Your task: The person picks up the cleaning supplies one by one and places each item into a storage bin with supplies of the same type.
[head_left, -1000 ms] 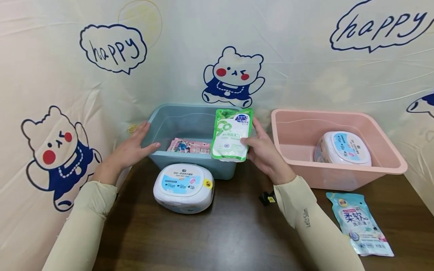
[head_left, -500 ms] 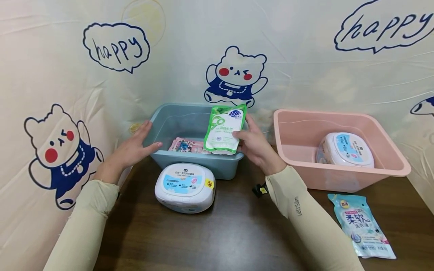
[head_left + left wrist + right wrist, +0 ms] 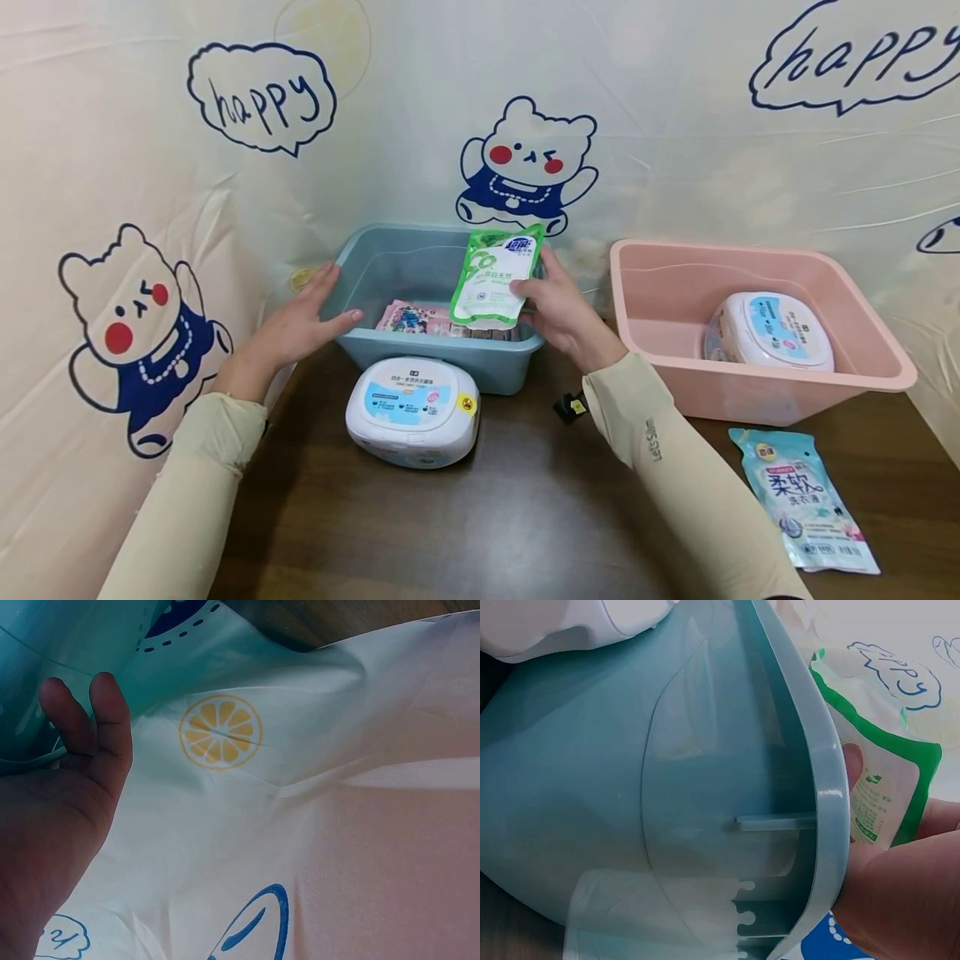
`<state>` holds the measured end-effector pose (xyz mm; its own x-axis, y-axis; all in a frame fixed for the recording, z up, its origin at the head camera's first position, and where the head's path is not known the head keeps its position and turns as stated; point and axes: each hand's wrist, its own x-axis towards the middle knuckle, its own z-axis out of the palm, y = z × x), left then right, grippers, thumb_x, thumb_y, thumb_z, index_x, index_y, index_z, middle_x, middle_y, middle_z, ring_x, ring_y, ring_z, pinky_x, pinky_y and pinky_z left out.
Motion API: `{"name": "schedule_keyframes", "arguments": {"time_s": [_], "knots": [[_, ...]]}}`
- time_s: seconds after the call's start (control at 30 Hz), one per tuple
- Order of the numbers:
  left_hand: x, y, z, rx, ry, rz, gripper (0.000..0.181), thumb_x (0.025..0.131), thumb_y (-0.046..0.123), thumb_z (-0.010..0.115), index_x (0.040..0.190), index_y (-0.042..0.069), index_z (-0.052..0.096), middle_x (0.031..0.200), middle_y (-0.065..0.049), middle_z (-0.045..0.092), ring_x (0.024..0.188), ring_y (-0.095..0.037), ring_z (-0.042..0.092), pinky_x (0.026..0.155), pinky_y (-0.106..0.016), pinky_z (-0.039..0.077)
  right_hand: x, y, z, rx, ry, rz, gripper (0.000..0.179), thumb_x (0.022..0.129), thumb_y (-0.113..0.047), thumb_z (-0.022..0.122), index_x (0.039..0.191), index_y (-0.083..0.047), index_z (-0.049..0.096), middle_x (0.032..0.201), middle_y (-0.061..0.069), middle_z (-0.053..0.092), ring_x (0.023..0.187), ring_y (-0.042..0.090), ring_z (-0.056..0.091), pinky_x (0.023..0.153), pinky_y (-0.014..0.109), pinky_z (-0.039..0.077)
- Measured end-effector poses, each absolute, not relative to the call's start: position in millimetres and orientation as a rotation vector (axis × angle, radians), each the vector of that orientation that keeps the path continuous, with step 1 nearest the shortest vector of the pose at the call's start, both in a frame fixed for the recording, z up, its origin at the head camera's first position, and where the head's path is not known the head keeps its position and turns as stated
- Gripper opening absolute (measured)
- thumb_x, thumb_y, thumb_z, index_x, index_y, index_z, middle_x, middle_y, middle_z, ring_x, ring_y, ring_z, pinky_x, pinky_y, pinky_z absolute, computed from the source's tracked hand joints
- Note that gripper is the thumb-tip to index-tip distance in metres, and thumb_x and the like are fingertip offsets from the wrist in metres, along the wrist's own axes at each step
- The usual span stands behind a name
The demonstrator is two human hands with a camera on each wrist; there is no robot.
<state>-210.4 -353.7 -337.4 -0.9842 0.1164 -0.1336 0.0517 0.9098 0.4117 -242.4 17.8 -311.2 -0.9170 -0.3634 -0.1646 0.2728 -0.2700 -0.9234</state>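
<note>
My right hand (image 3: 564,315) pinches a green and white detergent refill pouch (image 3: 497,279) by its right edge, thumb on the front. The pouch tilts above the right part of the blue bin (image 3: 427,350). In the right wrist view the pouch's printed back (image 3: 885,787) shows beyond the bin's rim. My left hand (image 3: 298,323) is at the bin's left rim, fingers extended and thumb over the edge. In the left wrist view two fingers of the left hand (image 3: 75,780) show beside the bin wall. Inside the bin lies a pink patterned packet (image 3: 416,318).
A white lidded tub (image 3: 412,412) stands in front of the blue bin. On the right, a pink bin (image 3: 750,392) holds a similar white tub (image 3: 776,329). A light-blue detergent pouch (image 3: 806,500) lies in front of it. Behind hangs a printed curtain (image 3: 660,125).
My right hand has carried the green and white pouch slightly left and further over the blue bin, tilting it back. My left hand has stayed at the bin's left rim.
</note>
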Motion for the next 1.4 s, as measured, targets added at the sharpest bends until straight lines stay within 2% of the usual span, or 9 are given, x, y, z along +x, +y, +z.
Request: {"name": "schedule_keyframes", "arguments": {"time_s": [0.33, 0.57, 0.9, 1.17, 1.4], "knots": [[-209.9, -354.4, -338.6, 0.141, 2.929, 0.605, 0.100, 0.095, 0.071, 0.046, 0.163, 0.020, -0.007, 0.169, -0.003, -0.012, 0.150, -0.049, 0.006, 0.109, -0.076, 0.013, -246.7, 14.9, -309.4, -0.079, 1.588, -2.166, 0.078, 0.102, 0.008, 0.041, 0.162, -0.032, 0.014, 0.146, 0.023, 0.045, 0.122, 0.040, 0.056, 0.088, 0.048, 0.050], [-209.5, -354.0, -340.2, 0.125, 2.932, 0.602, 0.100, 0.094, 0.072, 0.046, 0.163, 0.021, -0.007, 0.169, -0.002, -0.012, 0.150, -0.048, 0.005, 0.109, -0.076, 0.014, -250.1, 13.5, -310.4, -0.083, 1.583, -2.120, 0.080, 0.100, 0.010, 0.042, 0.163, -0.028, 0.011, 0.145, 0.028, 0.045, 0.120, 0.040, 0.055, 0.082, 0.044, 0.052], [-209.2, -353.2, -339.7, 0.122, 2.935, 0.609, 0.100, 0.095, 0.072, 0.046, 0.163, 0.021, -0.007, 0.169, -0.002, -0.012, 0.151, -0.046, 0.004, 0.109, -0.076, 0.014, -253.4, 14.5, -310.6, -0.094, 1.570, -2.078, 0.080, 0.100, 0.011, 0.041, 0.162, -0.027, 0.008, 0.147, 0.030, 0.041, 0.127, 0.043, 0.051, 0.102, 0.056, 0.045], [-209.5, -352.7, -338.5, 0.120, 2.931, 0.611, 0.100, 0.095, 0.072, 0.045, 0.162, 0.022, -0.008, 0.168, -0.001, -0.013, 0.150, -0.047, 0.004, 0.109, -0.076, 0.014, -253.6, 15.8, -309.9, -0.155, 1.590, -2.035, 0.083, 0.098, 0.014, 0.041, 0.163, -0.025, 0.006, 0.146, 0.031, 0.042, 0.125, 0.044, 0.053, 0.101, 0.058, 0.044], [-209.5, -352.9, -338.1, 0.126, 2.933, 0.612, 0.100, 0.095, 0.071, 0.046, 0.162, 0.021, -0.008, 0.169, -0.002, -0.012, 0.151, -0.046, 0.004, 0.109, -0.075, 0.013, -254.1, 16.0, -311.3, -0.213, 1.610, -2.019, 0.089, 0.095, 0.015, 0.041, 0.163, -0.028, 0.005, 0.142, 0.030, 0.046, 0.117, 0.041, 0.057, 0.097, 0.056, 0.047]]}}
